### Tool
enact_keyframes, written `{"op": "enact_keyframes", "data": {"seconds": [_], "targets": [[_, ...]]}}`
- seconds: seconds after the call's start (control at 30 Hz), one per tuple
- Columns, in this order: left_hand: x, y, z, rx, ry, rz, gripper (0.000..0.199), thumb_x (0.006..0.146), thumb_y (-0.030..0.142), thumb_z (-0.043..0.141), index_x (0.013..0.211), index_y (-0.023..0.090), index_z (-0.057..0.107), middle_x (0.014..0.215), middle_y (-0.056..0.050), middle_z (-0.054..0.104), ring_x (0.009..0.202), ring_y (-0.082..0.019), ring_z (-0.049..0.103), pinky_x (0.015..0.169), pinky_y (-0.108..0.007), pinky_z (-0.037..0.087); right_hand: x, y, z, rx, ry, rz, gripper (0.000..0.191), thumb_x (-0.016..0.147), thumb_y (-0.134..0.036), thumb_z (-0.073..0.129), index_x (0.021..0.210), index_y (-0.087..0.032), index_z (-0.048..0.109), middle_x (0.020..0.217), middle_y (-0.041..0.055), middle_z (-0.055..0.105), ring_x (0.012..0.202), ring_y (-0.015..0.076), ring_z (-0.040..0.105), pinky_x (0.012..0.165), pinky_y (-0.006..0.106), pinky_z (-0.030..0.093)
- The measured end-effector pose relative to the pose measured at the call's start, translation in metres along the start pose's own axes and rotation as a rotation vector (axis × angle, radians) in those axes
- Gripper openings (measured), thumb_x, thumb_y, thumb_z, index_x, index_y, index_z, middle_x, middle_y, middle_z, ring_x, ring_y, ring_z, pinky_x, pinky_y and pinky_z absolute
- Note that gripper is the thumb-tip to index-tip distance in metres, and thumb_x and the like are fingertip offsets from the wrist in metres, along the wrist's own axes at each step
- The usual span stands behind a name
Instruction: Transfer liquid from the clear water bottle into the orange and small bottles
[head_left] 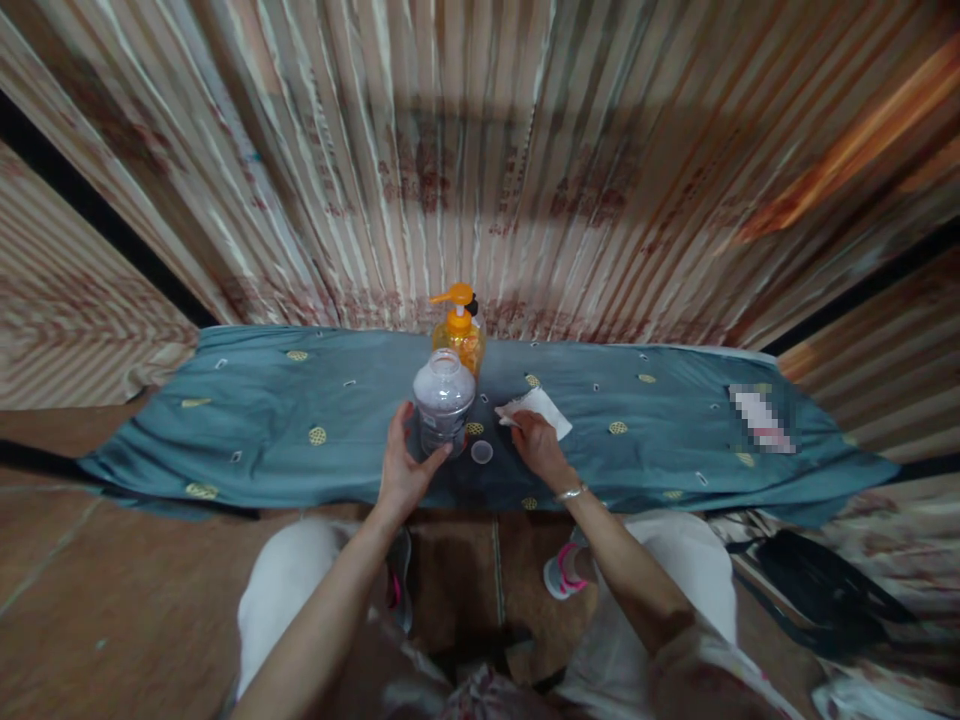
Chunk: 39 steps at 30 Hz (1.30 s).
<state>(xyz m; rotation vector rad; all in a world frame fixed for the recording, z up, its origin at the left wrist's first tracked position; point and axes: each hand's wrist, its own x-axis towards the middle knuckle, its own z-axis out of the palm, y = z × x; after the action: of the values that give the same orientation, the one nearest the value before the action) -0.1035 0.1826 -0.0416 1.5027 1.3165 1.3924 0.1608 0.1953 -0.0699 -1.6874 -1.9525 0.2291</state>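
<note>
A clear, wide plastic bottle [442,395] stands on the cloth-covered table, its uncapped mouth facing up. My left hand [409,465] grips its lower part, thumb across the front and fingers at the left side. Between the pinched fingers of my right hand [538,447] is the near left edge of a white tissue [551,412], which lies partly spread over the cloth. A small round translucent cap [481,452] rests flat between both hands. Just behind the clear bottle is a pump bottle [469,345] of orange liquid with an orange pump head, its lower part hidden.
A dark item, partly hidden, shows behind the pump head. Blue-green patterned cloth [262,400] drapes the narrow table. A blurred-out flat item [761,418] lies at the right end. Pleated curtains [487,150] hang close behind. A black bag [825,590] sits at lower right.
</note>
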Motion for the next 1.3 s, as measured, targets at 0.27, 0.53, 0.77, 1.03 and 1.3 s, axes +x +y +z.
{"op": "enact_keyframes", "data": {"seconds": [0.27, 0.53, 0.77, 1.03, 1.3], "targets": [[0.012, -0.009, 0.010, -0.055, -0.010, -0.009, 0.103, 0.066, 0.049, 0.090, 0.153, 0.019, 0.044, 0.158, -0.023, 0.050, 0.151, -0.040, 0.045, 0.125, -0.059, 0.033, 0.054, -0.046, -0.050, 0.098, 0.094, -0.034, 0.034, 0.104, -0.037, 0.056, 0.129, -0.017, 0.068, 0.112, 0.0140, 0.080, 0.097, 0.0254, 0.077, 0.089, 0.039, 0.061], [0.016, -0.007, 0.015, -0.291, 0.024, -0.031, 0.083, 0.086, 0.072, 0.064, 0.150, 0.022, 0.052, 0.158, -0.019, 0.053, 0.148, -0.037, 0.050, 0.120, -0.054, 0.043, 0.143, -0.120, -0.123, -0.038, 0.077, -0.184, 0.051, 0.097, -0.060, 0.066, 0.123, -0.016, 0.072, 0.108, 0.0111, 0.080, 0.098, 0.0251, 0.076, 0.086, 0.033, 0.055], [0.054, -0.008, -0.003, -0.303, 0.133, -0.204, 0.056, 0.095, 0.064, 0.057, 0.133, 0.023, 0.066, 0.148, -0.018, 0.063, 0.140, -0.035, 0.059, 0.110, -0.054, 0.052, 0.153, -0.146, -0.111, -0.262, 0.012, -0.147, 0.050, 0.096, -0.064, 0.067, 0.100, -0.015, 0.079, 0.091, 0.0147, 0.081, 0.087, 0.0277, 0.077, 0.074, 0.031, 0.054], [0.122, 0.020, 0.013, -0.398, 0.034, -0.076, 0.060, 0.071, 0.040, 0.085, 0.125, 0.019, 0.072, 0.144, -0.017, 0.067, 0.140, -0.035, 0.058, 0.117, -0.050, 0.047, 0.155, -0.146, -0.101, -0.245, 0.002, -0.172, 0.045, 0.100, -0.056, 0.061, 0.096, -0.015, 0.078, 0.094, 0.0149, 0.081, 0.089, 0.0266, 0.076, 0.078, 0.032, 0.054], [0.122, 0.022, 0.028, -0.593, -0.062, -0.130, 0.066, 0.070, 0.047, 0.087, 0.128, 0.018, 0.073, 0.140, -0.015, 0.071, 0.131, -0.034, 0.066, 0.113, -0.047, 0.051, 0.165, -0.134, -0.113, -0.256, -0.123, -0.324, 0.037, 0.104, -0.045, 0.060, 0.095, -0.014, 0.077, 0.094, 0.0120, 0.078, 0.085, 0.0218, 0.072, 0.074, 0.029, 0.047]]}}
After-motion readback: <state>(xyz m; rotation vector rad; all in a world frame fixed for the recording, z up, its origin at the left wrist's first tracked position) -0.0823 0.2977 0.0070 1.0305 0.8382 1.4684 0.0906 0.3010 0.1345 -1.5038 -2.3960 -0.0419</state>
